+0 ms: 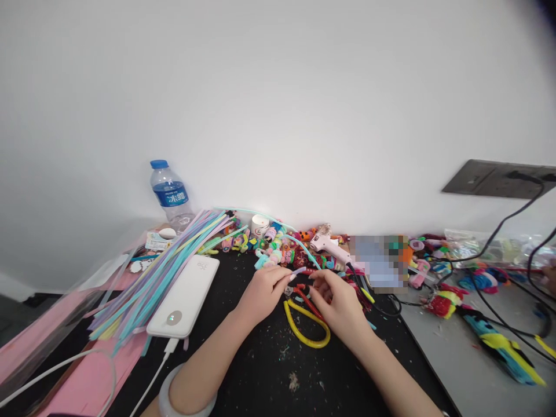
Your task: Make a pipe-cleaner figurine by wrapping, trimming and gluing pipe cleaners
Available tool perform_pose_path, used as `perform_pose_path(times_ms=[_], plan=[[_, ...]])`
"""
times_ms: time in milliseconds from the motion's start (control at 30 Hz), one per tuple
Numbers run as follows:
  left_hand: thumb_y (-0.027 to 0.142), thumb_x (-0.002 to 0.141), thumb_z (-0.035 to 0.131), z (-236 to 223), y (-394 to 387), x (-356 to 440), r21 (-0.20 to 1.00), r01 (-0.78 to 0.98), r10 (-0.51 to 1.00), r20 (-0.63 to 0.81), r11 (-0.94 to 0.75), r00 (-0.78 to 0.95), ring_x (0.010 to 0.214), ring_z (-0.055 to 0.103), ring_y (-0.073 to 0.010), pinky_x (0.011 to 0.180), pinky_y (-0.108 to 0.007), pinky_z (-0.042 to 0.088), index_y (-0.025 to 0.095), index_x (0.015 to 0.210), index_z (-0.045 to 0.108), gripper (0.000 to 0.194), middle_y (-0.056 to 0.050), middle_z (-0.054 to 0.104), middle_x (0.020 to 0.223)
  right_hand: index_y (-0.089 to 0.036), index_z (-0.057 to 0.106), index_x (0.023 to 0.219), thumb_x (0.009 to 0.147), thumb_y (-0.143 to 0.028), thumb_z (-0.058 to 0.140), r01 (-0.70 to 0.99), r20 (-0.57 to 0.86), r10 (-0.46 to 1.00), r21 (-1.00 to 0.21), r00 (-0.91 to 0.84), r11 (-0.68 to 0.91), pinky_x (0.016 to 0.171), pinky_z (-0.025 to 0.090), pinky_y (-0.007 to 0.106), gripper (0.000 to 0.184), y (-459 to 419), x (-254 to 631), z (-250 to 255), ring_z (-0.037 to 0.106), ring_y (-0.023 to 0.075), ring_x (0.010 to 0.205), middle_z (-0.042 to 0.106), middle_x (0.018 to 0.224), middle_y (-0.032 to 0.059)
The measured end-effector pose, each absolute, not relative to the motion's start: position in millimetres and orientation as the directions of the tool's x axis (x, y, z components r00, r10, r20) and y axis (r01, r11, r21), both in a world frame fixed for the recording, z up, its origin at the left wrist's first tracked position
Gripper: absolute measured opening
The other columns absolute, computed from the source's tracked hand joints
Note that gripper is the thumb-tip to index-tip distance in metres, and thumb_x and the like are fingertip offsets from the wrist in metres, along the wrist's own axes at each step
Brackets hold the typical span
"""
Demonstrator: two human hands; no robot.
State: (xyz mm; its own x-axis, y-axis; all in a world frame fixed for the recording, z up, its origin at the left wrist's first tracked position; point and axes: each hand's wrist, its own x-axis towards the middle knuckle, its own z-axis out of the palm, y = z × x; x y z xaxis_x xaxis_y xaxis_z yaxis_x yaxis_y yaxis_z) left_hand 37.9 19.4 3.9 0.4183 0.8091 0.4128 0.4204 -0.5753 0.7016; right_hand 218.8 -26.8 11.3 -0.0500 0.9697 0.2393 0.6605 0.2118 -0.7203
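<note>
Before the white wall point(278, 104) there is a black mat point(260, 370). The left hand point(263, 289) pinches a short lilac strip point(299, 270), its long axis toward two o'clock. The right hand point(336, 298), farther from this strip, is half curled; its hold cannot be told. A yellow loop point(315, 344) lies at six o'clock, a glue gun point(332, 248) at one.

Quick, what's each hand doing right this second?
Left hand: closed, fingertips pinching a short lavender fuzzy strip.
Right hand: fingers curled; whether it holds anything can't be told.
</note>
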Motion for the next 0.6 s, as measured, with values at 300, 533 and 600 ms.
perform_pose_path(times_ms=[300,533,600], plan=[[0.027,0.088,0.043,15.6,16.0,31.1,0.794,0.447,0.897,0.269,-0.412,0.351,0.051,0.045,-0.0109,0.055,-0.022,0.034,0.016,0.092,0.065,0.025,0.003,0.053,0.055,-0.007,0.053,0.102,0.059,0.004,0.044,0.967,-0.100,0.984,-0.224,-0.150,0.124,0.071,0.043,0.030,0.045,-47.9,200.1,13.1,0.059,0.0253,0.086,0.060,0.092,0.0140],[0.038,0.088,0.042,17.1,-0.9,13.7,0.880,0.431,0.949,0.068,-0.202,0.306,0.050,0.035,-0.0091,0.049,-0.022,0.025,0.016,0.074,0.061,0.033,0.006,0.038,0.052,-0.019,0.043,0.068,0.062,-0.013,0.049,0.961,-0.270,0.958,-0.276,-0.091,0.013,0.050,0.028,0.024,0.010,-59.0,218.6,46.5,0.052,0.0163,0.059,0.056,0.069,0.0041],[0.040,0.087,0.042,12.4,-1.4,11.9,0.886,0.439,0.958,0.021,-0.150,0.285,0.050,0.035,-0.0094,0.049,-0.022,0.024,0.016,0.076,0.062,0.034,0.006,0.037,0.052,-0.020,0.041,0.067,0.063,-0.012,0.049,0.966,-0.264,0.962,-0.259,-0.063,-0.008,0.050,0.026,0.023,0.012,-59.6,227.2,48.8,0.050,0.0146,0.058,0.055,0.066,0.0025]])
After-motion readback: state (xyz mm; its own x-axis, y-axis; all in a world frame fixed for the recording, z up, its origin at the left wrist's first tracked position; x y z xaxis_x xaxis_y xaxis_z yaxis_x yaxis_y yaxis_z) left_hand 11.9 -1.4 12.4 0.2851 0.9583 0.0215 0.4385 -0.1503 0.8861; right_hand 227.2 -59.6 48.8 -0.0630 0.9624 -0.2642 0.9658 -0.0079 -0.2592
